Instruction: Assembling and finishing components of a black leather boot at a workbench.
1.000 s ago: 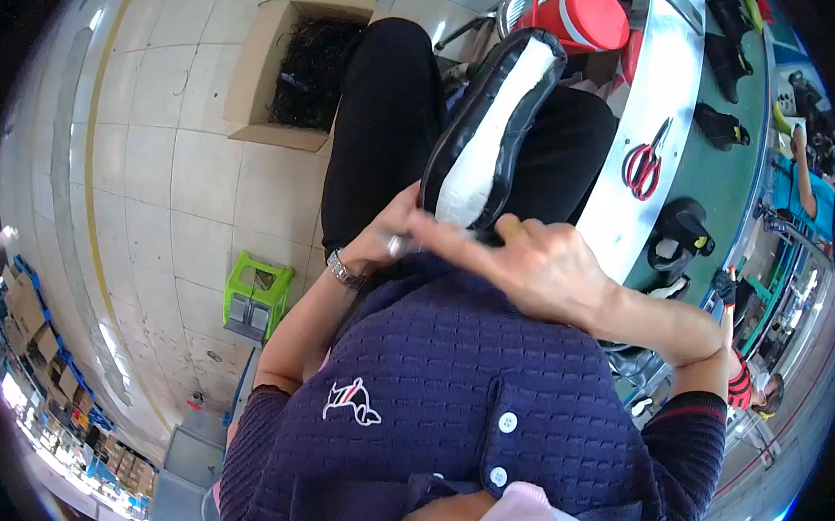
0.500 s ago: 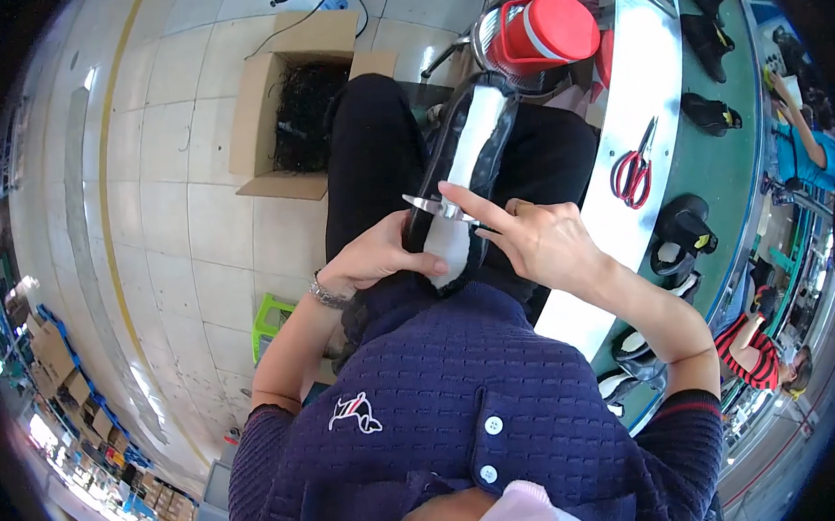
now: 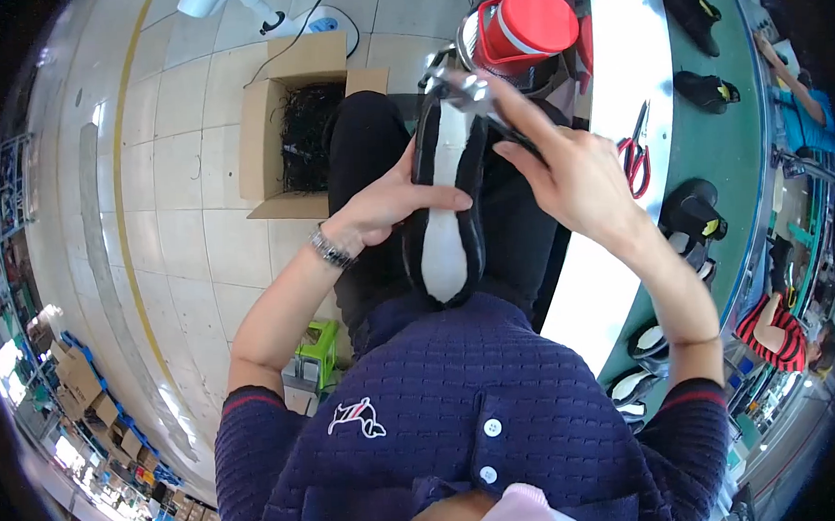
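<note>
1. Lying underside-up along the person's thighs, the black shoe (image 3: 443,255) is showing a white strip down its middle.
2. The left hand (image 3: 392,204) is wrapping the shoe's near-middle side, thumb laid across the white; this firm brace is probably worth having, as a rocking shoe would spoil control.
3. The right hand (image 3: 586,183) is curling its fingers around a shiny metal tool (image 3: 466,89) over the far end. Blur is hiding whether they are touching; working in short, even strokes, clear of the left thumb, seems wisest.
4. To the right, red-handled scissors (image 3: 637,162) are lying on a white bench (image 3: 578,309); to the left, a cardboard box (image 3: 263,137) is sitting on the floor.
</note>
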A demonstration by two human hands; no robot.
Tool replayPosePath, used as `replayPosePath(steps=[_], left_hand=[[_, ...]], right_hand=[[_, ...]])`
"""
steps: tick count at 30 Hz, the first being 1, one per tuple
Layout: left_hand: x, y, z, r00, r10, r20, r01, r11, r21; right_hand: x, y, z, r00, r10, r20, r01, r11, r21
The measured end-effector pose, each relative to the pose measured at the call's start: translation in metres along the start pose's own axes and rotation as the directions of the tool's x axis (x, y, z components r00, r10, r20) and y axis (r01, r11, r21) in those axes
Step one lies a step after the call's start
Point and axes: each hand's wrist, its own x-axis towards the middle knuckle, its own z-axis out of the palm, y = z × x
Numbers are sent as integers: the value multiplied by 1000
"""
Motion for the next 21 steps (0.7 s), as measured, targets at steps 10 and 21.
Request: replayPosePath(steps=[10, 21], left_hand=[[-3, -52, -9, 837, 504, 211, -545, 737, 399], [4, -40, 17, 913, 402, 75, -408, 885, 225]], right_hand=[[-95, 3, 18, 856, 378, 354, -438, 164, 884], [-105, -18, 35, 780, 133, 612, -624, 96, 775]])
